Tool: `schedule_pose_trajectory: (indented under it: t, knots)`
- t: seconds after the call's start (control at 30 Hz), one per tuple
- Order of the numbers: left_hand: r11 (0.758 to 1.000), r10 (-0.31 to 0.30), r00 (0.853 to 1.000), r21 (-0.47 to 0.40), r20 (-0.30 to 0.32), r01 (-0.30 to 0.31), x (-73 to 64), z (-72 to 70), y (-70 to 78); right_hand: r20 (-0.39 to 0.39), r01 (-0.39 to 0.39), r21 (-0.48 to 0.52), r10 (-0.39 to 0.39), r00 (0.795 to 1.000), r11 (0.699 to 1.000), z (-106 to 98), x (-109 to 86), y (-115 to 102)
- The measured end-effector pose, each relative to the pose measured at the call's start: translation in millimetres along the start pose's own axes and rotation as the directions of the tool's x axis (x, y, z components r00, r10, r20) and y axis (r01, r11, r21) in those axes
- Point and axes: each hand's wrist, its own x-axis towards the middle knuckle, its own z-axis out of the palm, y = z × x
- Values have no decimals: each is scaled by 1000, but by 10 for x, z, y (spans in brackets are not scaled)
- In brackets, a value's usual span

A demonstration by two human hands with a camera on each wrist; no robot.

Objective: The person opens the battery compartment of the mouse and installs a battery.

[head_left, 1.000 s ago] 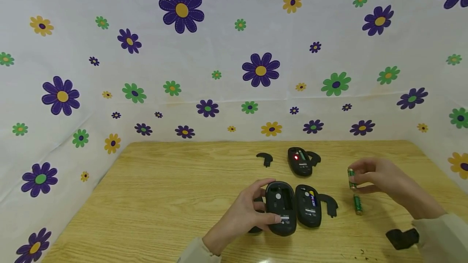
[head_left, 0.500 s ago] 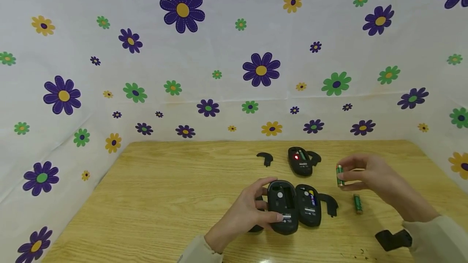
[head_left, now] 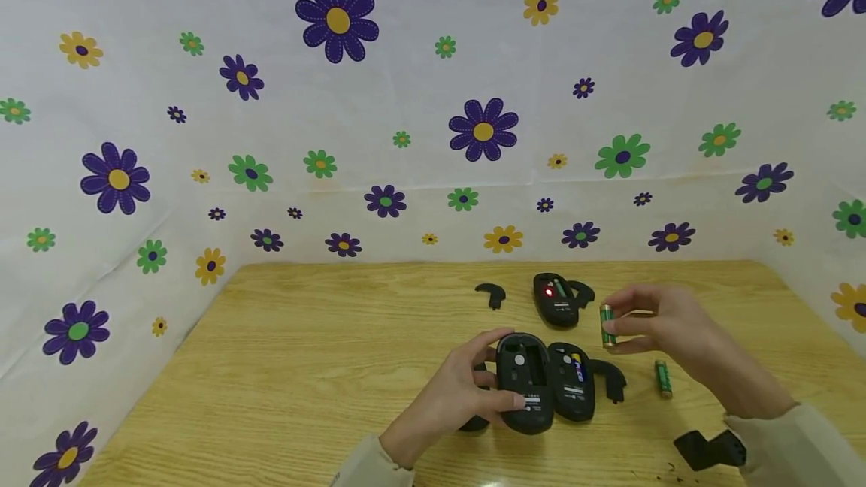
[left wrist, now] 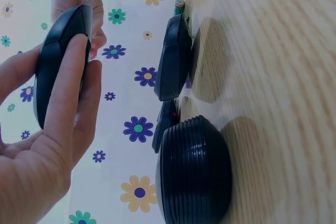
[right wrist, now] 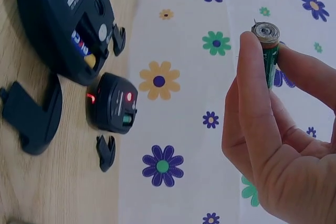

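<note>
The black mouse (head_left: 531,388) is up off the tabletop (head_left: 304,367), underside showing, its battery slot bare and no cell to be seen in it! Held that way up, I'd judge, so the slot faces the person and stays clear of the fingers. And look at the left hand (head_left: 465,394): thumb across the label, fingers round the side, that grip parted just as far as the mouse's body and firmly on it.

Over to the right hand (head_left: 663,324), raised just to the side, and here's a neat pinch! A green battery (head_left: 606,312) stands nearly upright between thumb and fingertips, the grip no wider than the cell. Both its ends are left free, presumably to keep either one ready to lead. Battery and slot are apart.

Further out now: a second mouse (head_left: 571,395) rests bottom-up right beside, a blue cell in its bay, its cover (head_left: 614,382) off at its edge. A spare battery (head_left: 664,379) lies near the right hand, within easy reach. At the back, a third mouse (head_left: 558,310) glows red, belly-up, and a dark rounded body (head_left: 476,424) sits partly hidden behind the left hand.
</note>
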Motion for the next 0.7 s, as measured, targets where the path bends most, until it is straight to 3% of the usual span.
schedule_pose_trajectory:
  t: [0.7]
  knots:
    - [999,-1,999,-33,36,2,50,21,-41,14,44,75,-45,999,996,302,28,-151]
